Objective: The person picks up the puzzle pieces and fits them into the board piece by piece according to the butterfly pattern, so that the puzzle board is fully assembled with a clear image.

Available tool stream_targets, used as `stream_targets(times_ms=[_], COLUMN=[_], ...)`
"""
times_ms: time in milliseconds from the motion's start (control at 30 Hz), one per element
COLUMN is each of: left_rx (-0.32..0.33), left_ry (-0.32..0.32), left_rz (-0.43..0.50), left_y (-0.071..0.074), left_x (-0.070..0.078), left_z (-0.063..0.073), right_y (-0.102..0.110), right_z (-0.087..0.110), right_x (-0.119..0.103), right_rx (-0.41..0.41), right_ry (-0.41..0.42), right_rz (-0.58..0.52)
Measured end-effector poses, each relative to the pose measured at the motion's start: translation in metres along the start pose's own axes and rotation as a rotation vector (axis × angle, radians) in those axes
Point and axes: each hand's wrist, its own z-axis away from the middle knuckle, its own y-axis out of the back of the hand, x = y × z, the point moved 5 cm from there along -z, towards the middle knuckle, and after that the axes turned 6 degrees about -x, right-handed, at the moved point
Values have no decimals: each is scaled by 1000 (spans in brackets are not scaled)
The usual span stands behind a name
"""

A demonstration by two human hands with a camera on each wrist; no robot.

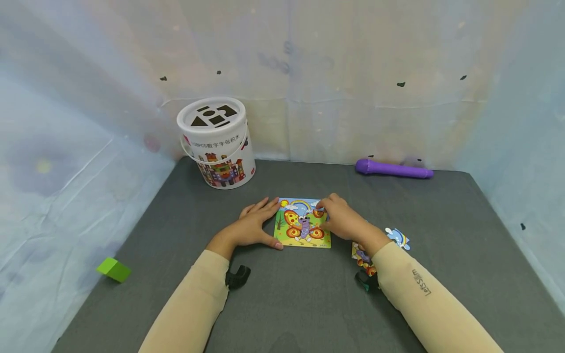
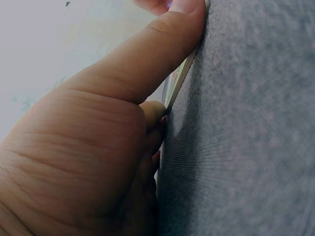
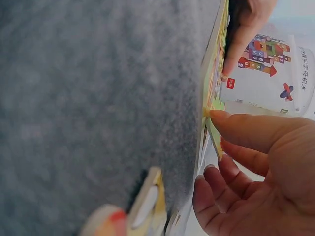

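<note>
A butterfly jigsaw puzzle (image 1: 289,241) lies flat in its tray on the dark table, with a rainbow and sun along its top. My left hand (image 1: 251,226) has its fingertips at the puzzle's upper left corner and its thumb by the lower left edge, fingers extended. Over the right side is my right hand (image 1: 346,220). In the right wrist view, it pinches a puzzle piece (image 3: 215,140) between thumb and fingers, tilted up from the puzzle's surface. The right hand covers part of the butterfly's right wing in the head view.
Loose puzzle pieces, one with a rainbow (image 1: 398,239) and others (image 1: 363,256), lie around my right forearm. A white lidded bucket (image 1: 225,157) stands at the back left. A purple microphone-shaped stick (image 1: 395,169) lies at the back right, and a green block (image 1: 114,269) at the left edge.
</note>
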Motion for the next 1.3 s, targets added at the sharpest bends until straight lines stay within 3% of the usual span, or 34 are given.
stream_targets(times_ms=[500,900,1200,1300], left_rx=[-5,-10,-14,-18], left_ry=[15,16,12,17], left_rz=[-4,1,0,4], left_y=[3,0,1,1], left_x=[2,1,2,2], left_z=[-1,-1,0,0], right_y=[-5,-12,-16,-24], right_z=[24,33,52,61], right_x=[-8,-10,-23,-29], right_rx=[-31,-42,-7,-46], right_ry=[221,245,243,275], right_rz=[102,125,283,316])
